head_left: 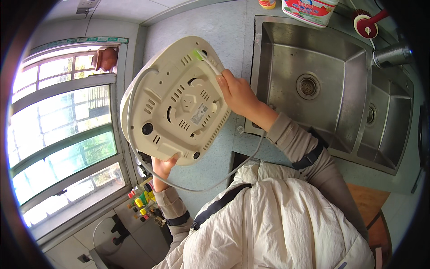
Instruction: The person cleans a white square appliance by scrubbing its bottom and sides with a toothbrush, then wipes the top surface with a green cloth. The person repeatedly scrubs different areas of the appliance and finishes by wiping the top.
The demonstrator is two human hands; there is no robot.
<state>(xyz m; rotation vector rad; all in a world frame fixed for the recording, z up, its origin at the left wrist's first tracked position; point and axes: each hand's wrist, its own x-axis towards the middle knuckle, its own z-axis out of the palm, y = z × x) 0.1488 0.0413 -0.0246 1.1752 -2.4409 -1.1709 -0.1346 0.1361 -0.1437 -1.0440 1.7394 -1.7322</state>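
Observation:
A cream plastic induction cooker [156, 96] is tilted up in front of me, its underside facing me. Vent slots, dark round feet and a small label show on it. My left hand [164, 167] grips its near lower edge, the thumb on the underside and the other fingers mostly hidden behind. In my right hand [239, 95] is a toothbrush [211, 64] with a white handle, held in closed fingers. Its green bristled head lies against the underside near the far corner foot. A grey power cord [210, 189] runs around the cooker's left side and loops below it toward my right sleeve.
A steel double sink [286, 54] is set into the speckled blue-grey counter [179, 27] on the right. Behind it stand a white-and-red jug [309, 11] and a red-handled scrub brush [365, 26]. Left is a window [62, 116]; several bottles [145, 199] stand below my left hand.

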